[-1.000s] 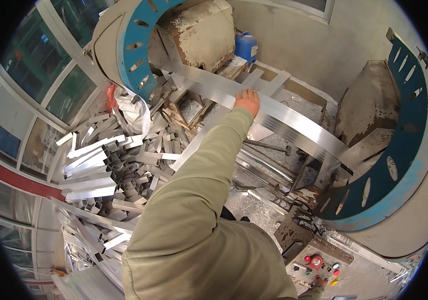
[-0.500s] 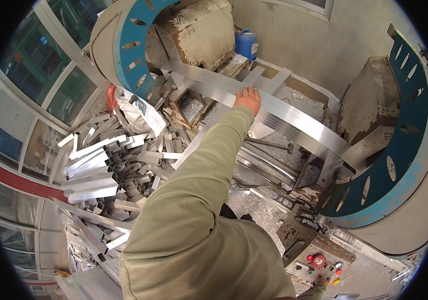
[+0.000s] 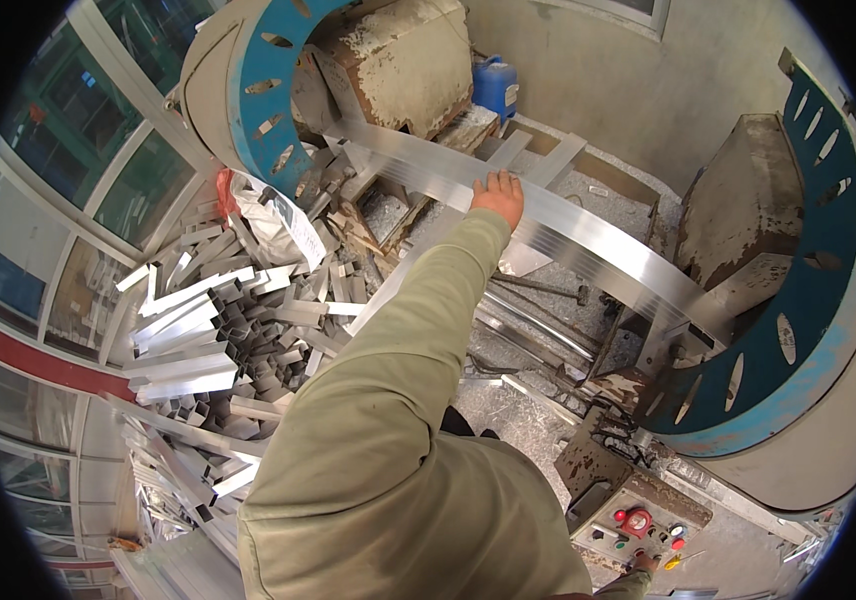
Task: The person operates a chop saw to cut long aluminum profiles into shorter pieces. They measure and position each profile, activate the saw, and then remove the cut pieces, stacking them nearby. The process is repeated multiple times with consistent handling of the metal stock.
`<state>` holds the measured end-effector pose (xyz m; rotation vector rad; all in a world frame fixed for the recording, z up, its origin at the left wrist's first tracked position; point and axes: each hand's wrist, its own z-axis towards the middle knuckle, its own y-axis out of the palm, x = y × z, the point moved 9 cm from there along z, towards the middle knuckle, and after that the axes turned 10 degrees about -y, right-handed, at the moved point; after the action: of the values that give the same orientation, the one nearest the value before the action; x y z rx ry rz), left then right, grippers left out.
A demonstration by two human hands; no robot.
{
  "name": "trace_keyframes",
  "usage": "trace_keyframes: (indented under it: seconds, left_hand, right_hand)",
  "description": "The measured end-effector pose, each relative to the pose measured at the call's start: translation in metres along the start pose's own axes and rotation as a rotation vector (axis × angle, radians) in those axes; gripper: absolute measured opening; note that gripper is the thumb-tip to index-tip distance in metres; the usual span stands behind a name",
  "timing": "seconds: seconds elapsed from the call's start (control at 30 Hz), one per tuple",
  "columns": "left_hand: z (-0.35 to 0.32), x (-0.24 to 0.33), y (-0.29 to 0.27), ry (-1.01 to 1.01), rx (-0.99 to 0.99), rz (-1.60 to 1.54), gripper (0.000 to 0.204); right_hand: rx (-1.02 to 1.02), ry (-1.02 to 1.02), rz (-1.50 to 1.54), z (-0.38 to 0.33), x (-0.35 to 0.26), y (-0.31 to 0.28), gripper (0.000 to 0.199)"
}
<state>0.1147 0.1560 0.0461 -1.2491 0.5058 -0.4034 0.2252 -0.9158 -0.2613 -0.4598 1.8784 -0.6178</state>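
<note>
Over the machine bed lies a long, wide aluminium profile (image 3: 588, 235), spanning between two saw heads with teal slotted guards. My left hand (image 3: 499, 197) rests on its upper side near the middle, fingers bent toward the far edge. The left sleeve covers much of the view's centre. At the lower right, my right hand (image 3: 645, 563) touches the near edge of a control panel (image 3: 628, 525) with red, green and black buttons; its fingers are small and partly hidden there.
The left guard (image 3: 266, 100) and right guard (image 3: 798, 340) flank the bed. A heap of aluminium offcuts (image 3: 238, 340) fills the left side, beside a white sack (image 3: 273, 225). A blue jug (image 3: 494, 88) stands behind. A hammer-like metal bar (image 3: 548, 288) lies below the profile.
The view has shifted very slightly. Both hands and the profile keep their places.
</note>
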Motion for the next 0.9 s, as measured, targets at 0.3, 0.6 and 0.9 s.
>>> trace_keyframes:
  seconds: [0.3, 0.6, 0.9]
  left_hand:
    - [-0.002, 0.0, -0.001, 0.001, 0.065, 0.006, 0.058]
    - [-0.001, 0.0, 0.003, 0.019, 0.076, -0.016, 0.054]
    - [-0.001, 0.0, 0.003, 0.017, 0.075, 0.0, 0.056]
  right_hand:
    - [-0.01, 0.013, 0.023, 0.004, 0.001, 0.0, 0.08]
    - [-0.03, -0.008, -0.038, -0.002, -0.006, 0.002, 0.08]
    - [-0.05, 0.047, -0.009, 0.006, 0.007, 0.003, 0.079]
